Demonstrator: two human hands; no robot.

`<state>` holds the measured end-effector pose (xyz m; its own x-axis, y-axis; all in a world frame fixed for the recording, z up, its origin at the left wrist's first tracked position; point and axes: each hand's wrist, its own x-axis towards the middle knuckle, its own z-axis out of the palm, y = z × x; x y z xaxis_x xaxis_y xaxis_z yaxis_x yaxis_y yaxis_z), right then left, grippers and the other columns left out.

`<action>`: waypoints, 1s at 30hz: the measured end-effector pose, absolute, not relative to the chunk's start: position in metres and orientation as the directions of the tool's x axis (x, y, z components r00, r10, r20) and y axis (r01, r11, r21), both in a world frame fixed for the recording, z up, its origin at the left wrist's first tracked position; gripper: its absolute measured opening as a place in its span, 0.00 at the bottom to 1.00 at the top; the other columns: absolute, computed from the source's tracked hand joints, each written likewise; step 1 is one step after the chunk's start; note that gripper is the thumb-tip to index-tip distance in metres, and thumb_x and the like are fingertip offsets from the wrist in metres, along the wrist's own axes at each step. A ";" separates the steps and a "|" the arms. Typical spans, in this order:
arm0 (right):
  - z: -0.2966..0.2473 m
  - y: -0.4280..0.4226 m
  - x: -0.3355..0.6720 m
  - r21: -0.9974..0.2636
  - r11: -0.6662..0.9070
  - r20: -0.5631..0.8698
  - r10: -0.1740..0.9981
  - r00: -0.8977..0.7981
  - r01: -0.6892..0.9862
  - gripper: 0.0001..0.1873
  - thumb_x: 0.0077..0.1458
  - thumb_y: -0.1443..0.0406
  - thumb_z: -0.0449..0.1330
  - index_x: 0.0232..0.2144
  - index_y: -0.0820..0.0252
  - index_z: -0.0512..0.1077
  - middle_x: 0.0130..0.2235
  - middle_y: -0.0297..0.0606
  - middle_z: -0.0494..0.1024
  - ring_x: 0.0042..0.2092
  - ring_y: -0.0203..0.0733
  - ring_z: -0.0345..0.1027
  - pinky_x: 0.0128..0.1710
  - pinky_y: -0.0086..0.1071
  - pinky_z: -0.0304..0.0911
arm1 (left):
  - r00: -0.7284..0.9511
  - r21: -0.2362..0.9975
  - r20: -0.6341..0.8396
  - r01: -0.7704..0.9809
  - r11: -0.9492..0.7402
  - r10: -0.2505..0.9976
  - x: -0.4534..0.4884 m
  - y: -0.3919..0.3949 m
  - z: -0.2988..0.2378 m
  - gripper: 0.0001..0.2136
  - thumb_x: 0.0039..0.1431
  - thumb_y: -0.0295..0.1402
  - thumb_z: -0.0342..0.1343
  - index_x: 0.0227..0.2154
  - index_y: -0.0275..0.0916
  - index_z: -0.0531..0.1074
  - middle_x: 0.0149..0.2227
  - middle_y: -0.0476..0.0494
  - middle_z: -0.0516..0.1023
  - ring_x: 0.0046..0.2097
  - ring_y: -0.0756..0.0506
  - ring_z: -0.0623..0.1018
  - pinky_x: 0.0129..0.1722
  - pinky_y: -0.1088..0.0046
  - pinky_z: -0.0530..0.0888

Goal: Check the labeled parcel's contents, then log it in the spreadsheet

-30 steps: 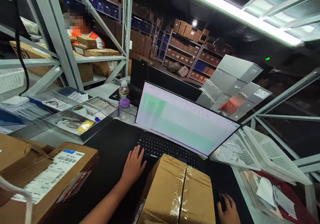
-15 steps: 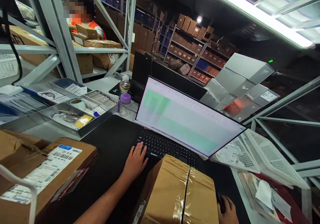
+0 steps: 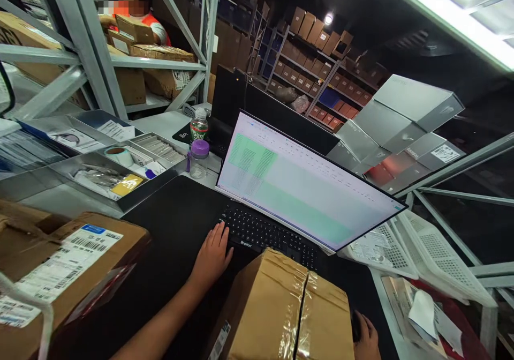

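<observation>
My left hand (image 3: pixel 211 253) rests with its fingers stretched out at the left end of a black keyboard (image 3: pixel 257 231). On the dark desk mat, my right hand (image 3: pixel 366 334) is curled over a black computer mouse (image 3: pixel 355 323), partly hidden behind a taped cardboard box (image 3: pixel 277 306). That box stands between my two arms and covers part of the keyboard's front edge. Behind the keyboard a monitor (image 3: pixel 305 183) shows a spreadsheet with green-filled areas.
A labelled cardboard box (image 3: pixel 68 269) lies at left, beyond it a metal tray (image 3: pixel 132 202) of small supplies. A purple-lidded jar (image 3: pixel 199 159) and a bottle (image 3: pixel 198 125) stand by the monitor. White baskets (image 3: pixel 437 253) are at right. A person in an orange vest (image 3: pixel 138 17) is behind the frame.
The view has shifted and tilted slightly, so the background sits higher. Both hands stay in place, the left at the keyboard and the right on the mouse. The screen looks the same.
</observation>
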<state>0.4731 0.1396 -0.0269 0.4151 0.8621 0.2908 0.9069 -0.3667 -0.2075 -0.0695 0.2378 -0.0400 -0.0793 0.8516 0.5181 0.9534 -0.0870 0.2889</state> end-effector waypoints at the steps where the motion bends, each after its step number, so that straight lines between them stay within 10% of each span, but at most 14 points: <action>1: -0.025 0.140 0.472 -0.224 -0.372 0.279 0.861 0.425 0.901 0.33 0.54 0.45 0.47 0.54 0.51 0.74 0.59 0.49 0.71 0.54 0.62 0.75 0.46 0.51 0.75 | -0.077 0.280 0.526 0.956 -0.087 0.847 -0.070 0.238 -0.040 0.27 0.67 0.37 0.48 0.64 0.26 0.65 0.69 0.22 0.66 0.70 0.32 0.67 0.67 0.50 0.67; 11: -0.015 0.137 0.464 -0.283 -0.356 0.228 0.877 0.423 0.891 0.37 0.53 0.45 0.49 0.58 0.57 0.71 0.62 0.53 0.68 0.56 0.65 0.73 0.48 0.54 0.73 | 0.063 0.261 0.450 0.945 -0.199 0.891 -0.065 0.235 -0.027 0.36 0.59 0.47 0.61 0.68 0.38 0.65 0.76 0.22 0.46 0.73 0.25 0.58 0.69 0.38 0.57; 30: -0.027 0.140 0.469 -0.347 -0.358 0.279 0.843 0.460 0.867 0.40 0.50 0.40 0.46 0.55 0.55 0.71 0.59 0.52 0.71 0.58 0.66 0.71 0.52 0.55 0.72 | 0.077 0.170 0.477 0.969 -0.178 0.875 -0.063 0.232 -0.021 0.25 0.64 0.42 0.55 0.61 0.38 0.73 0.70 0.24 0.63 0.69 0.30 0.67 0.67 0.42 0.63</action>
